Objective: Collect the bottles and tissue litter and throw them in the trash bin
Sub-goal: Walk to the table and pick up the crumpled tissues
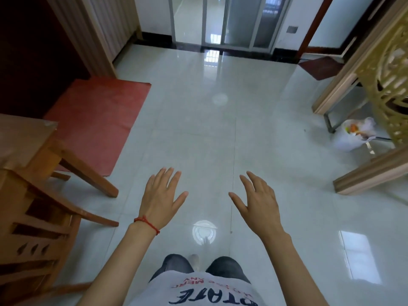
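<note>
My left hand (pixel 162 196) is stretched out over the pale tiled floor, fingers straight and spread, holding nothing; a red string is tied round its wrist. My right hand (pixel 257 200) hovers beside it, also flat with spread fingers and holding nothing. A small trash bin (pixel 351 140) lined with a white plastic bag stands at the right, under a gold lattice screen, with orange and white litter inside. It is well beyond my right hand. No bottle or tissue shows on the floor.
A wooden chair (pixel 42 217) and a glass-topped wooden table (pixel 24 138) stand close at my left. A red mat (pixel 97 120) lies on the floor behind them. The gold lattice screen (pixel 388 85) and wooden frames line the right. Sliding glass doors (pixel 223 21) are ahead.
</note>
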### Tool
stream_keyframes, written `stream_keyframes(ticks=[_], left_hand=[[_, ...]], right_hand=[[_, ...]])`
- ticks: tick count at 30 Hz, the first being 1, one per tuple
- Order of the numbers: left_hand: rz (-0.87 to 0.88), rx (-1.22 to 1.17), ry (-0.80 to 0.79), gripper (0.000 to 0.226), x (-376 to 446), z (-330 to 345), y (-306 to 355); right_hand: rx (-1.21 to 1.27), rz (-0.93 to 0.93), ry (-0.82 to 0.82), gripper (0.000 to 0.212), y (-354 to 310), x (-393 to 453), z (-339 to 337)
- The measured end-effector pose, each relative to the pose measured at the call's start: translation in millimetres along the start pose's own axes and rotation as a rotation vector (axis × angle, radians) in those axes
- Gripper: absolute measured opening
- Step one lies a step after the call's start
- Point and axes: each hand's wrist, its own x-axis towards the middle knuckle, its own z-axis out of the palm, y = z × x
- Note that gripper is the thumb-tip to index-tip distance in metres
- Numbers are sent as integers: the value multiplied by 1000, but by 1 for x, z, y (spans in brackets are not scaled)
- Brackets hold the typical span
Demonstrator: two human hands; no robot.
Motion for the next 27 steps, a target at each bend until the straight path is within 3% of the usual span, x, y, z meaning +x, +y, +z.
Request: stream_keyframes(ticks=[8, 16, 19, 27], left_hand=[[-216, -34, 29, 75, 43, -3, -16], [-585, -80, 140, 70, 52, -15, -34], [-744, -92, 169, 63, 44, -16, -39], [-1122, -142, 246, 75, 0, -14, -47]], right_hand=[[-2, -224, -81, 68, -16, 103, 11], [-6, -602, -204, 70, -58, 197, 23], [15, -750, -243, 68, -83, 218, 32], [57, -1134, -358, 71, -158, 235, 57]])
